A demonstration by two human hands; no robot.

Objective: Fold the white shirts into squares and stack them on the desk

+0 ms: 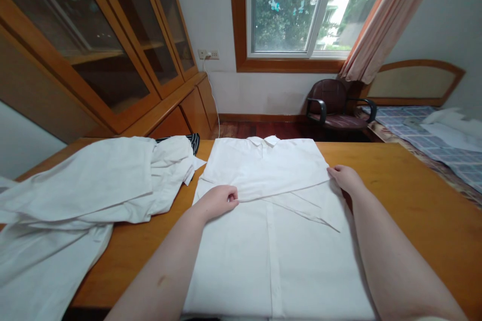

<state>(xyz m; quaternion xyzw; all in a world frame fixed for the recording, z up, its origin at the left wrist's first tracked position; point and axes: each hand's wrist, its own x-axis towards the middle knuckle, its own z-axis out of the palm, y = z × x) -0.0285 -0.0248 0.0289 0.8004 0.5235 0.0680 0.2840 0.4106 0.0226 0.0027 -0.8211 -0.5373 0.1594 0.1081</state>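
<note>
A white collared shirt (271, 168) lies flat before me, its collar at the far edge of the table. Its upper layer ends in a slanting edge across the middle, with a pointed flap of white cloth showing below that edge. Pinched at the left part of this edge is my left hand (220, 200), fingers closed on the fabric. My right hand (343, 178) grips the same layer at its right side, thumb and fingers together. Nearer to me, more white cloth (241, 261) with a vertical placket spreads to the table's front; I cannot tell whether it belongs to the same shirt.
The wooden table (406, 210) carries a heap of white garments (113, 175) on the left, with a black striped cloth (195, 141) behind. Glass-fronted cabinets (131, 35) stand at left. Beyond are an office chair (335, 103), a window (286, 15) and a bed (444, 133).
</note>
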